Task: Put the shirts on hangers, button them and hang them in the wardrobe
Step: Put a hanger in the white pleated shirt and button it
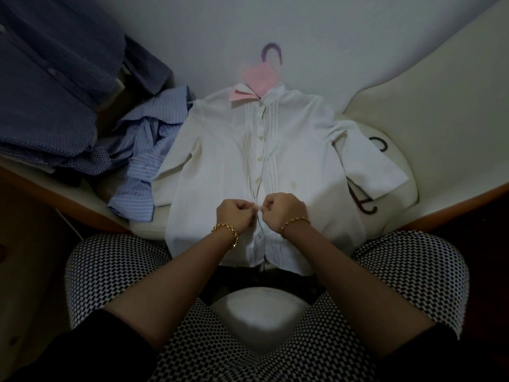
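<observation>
white shirt (220, 150) placket pinched between left hand (232, 213) and right hand (283, 210).

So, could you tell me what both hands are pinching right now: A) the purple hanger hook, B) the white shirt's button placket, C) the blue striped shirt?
B: the left hand and right hand meet with curled fingers on the front opening of the white shirt, partway down its row of buttons.

We hold both forearms stretched forward, our left hand (232, 213) and right hand (283, 209) nearly knuckle to knuckle, both curled, each pinching the white shirt (220, 150) just between them.
</observation>
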